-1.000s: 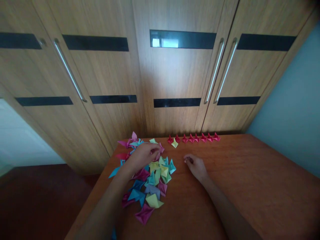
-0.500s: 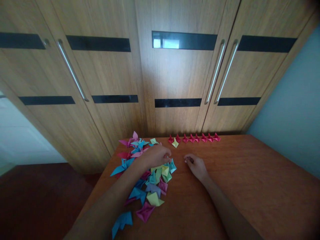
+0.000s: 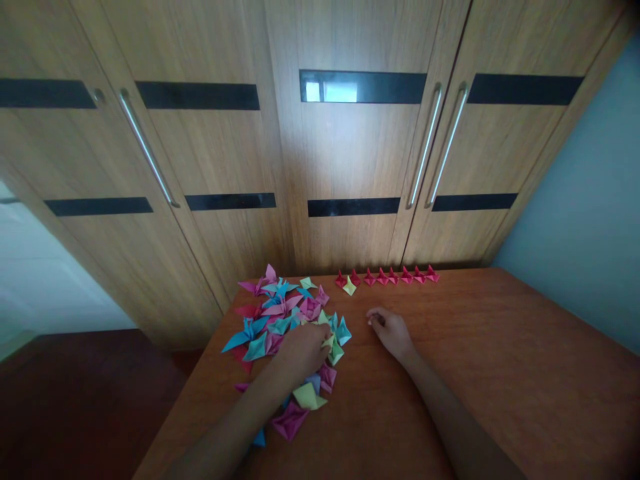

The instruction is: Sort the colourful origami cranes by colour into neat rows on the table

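Observation:
My left hand (image 3: 305, 348) reaches into a pile of folded paper origami pieces, its fingers pinched on a pale yellow origami piece (image 3: 329, 341) that they partly hide. Around it lie a light blue folded piece (image 3: 343, 331), a green one (image 3: 335, 352), a magenta one (image 3: 327, 378) and a blue paper crane (image 3: 247, 333). To the right of the pile, my right hand (image 3: 391, 331) rests on the table with curled fingers, and nothing shows in them. At the back edge stands a row of red origami pieces (image 3: 393, 275), with one yellow origami piece (image 3: 349, 287) in front of its left end.
The brown wooden table (image 3: 480, 373) stretches to the right. Behind it rises a wooden wardrobe (image 3: 350, 153) with long metal handles (image 3: 425, 145). Nearer me lie a light yellow piece (image 3: 309, 397) and a magenta piece (image 3: 290, 421).
My left hand has moved down and nearer me, from above the pile onto the yellow pieces. Pink pieces behind it have come into view. My right hand has stayed in place.

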Available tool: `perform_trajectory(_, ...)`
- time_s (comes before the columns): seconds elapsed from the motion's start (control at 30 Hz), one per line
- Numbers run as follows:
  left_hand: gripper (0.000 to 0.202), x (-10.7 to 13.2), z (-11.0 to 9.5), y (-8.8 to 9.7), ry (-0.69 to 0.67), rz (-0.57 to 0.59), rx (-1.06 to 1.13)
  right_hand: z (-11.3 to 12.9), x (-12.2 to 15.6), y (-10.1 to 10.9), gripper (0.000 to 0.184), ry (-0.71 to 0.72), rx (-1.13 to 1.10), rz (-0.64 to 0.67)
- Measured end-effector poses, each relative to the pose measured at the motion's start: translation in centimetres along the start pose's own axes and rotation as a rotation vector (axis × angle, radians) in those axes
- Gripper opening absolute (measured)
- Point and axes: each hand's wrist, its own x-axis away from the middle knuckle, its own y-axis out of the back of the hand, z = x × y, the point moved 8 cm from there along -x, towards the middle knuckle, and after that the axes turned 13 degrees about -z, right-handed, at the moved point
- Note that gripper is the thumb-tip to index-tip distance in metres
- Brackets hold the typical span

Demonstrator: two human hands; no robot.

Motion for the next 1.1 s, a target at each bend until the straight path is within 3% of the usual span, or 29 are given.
perform_trajectory(0.13,0.016,0.1,0.8,0.8,0.051,-0.027,0.071,0.2,0.1,0.0,0.02,0.004,0.015,0.007)
perform_trajectory(0.3,0.023,1.4,2.0,3.8,0.098,-0.168,0.231,0.7,0.3,0.0,0.02,0.011,0.026,0.035)
perform_trajectory(0.4,0.02,2.3,2.1,4.6,0.081,-0.235,0.343,0.9,0.5,-0.1,0.02,-0.002,0.043,0.054)
perform_trajectory(0.57,0.018,1.5,2.0,3.1,0.063,-0.281,0.43,3.1,0.9,0.1,0.021,0.01,-0.145,0.067)
perform_trajectory(0.77,0.019,-0.9,0.8,1.4,-0.007,-0.279,0.449,6.6,2.3,-0.3,0.031,0.011,-0.371,0.185)
perform_trajectory(1.1,0.022,-0.7,0.4,1.7,-0.044,-0.31,0.505,7.6,2.9,-1.1,0.019,0.098,-0.28,0.179)
